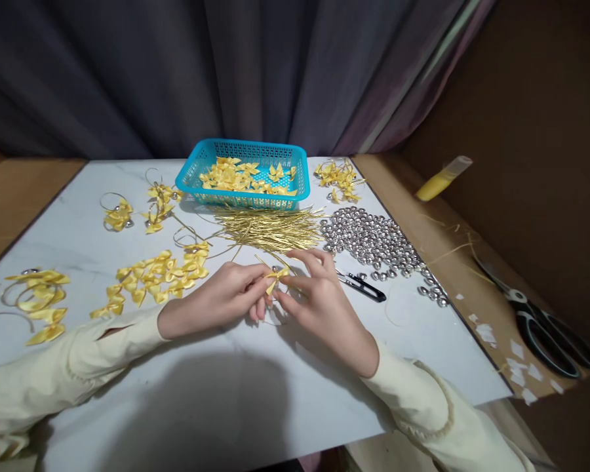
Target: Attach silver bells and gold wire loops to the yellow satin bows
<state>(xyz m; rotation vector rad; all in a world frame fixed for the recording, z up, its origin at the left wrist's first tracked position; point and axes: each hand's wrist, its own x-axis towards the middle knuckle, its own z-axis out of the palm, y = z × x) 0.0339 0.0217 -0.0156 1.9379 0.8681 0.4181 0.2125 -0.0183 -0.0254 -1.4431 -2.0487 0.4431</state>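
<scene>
My left hand pinches a small yellow ribbon bow over the middle of the white board. A silver bell or bead shows at the bow's top edge. My right hand meets the bow from the other side, thumb and forefinger at its edge and the other fingers apart. Whether those fingertips grip the bow or a thin cord is hard to make out. Just beyond both hands lies a heap of gold cords. Silver bells are spread to the right of it.
A blue basket with yellow bows stands at the back. Loose bows and looped pieces lie on the left. A black-handled cutter is beside my right hand. Large scissors, paper scraps and a yellow tube are at the right.
</scene>
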